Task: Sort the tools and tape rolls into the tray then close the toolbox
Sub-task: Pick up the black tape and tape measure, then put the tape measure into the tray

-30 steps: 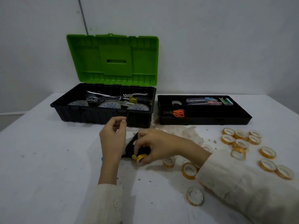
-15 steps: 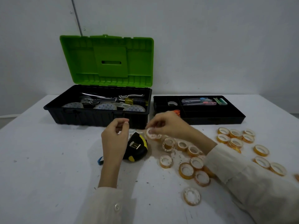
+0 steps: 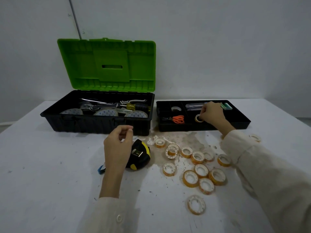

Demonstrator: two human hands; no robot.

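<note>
My right hand (image 3: 212, 113) reaches into the black tray (image 3: 242, 122) and pinches a small yellow tape roll (image 3: 199, 118) over its front compartment. My left hand (image 3: 117, 142) hovers above the table, fingers curled with thumb and forefinger together, holding nothing I can see. A black and yellow tape measure (image 3: 140, 154) lies just right of that hand. Several small yellow tape rolls (image 3: 201, 170) are scattered on the table in front of the tray. The toolbox (image 3: 101, 126) stands open with its green lid (image 3: 107, 64) up, holding a screwdriver (image 3: 134, 106) and large tape rolls.
Orange scissors (image 3: 178, 118) and a grey tape roll (image 3: 175, 108) lie in the tray's left compartments, cutters in the back one. A blue item (image 3: 101, 169) pokes out beside my left wrist. The white table (image 3: 50, 165) is stained and flaking before the tray. A wall stands close behind.
My right hand picked up a small tape roll beside the tape measure and carried it right and away into the tray. My left hand stayed in place.
</note>
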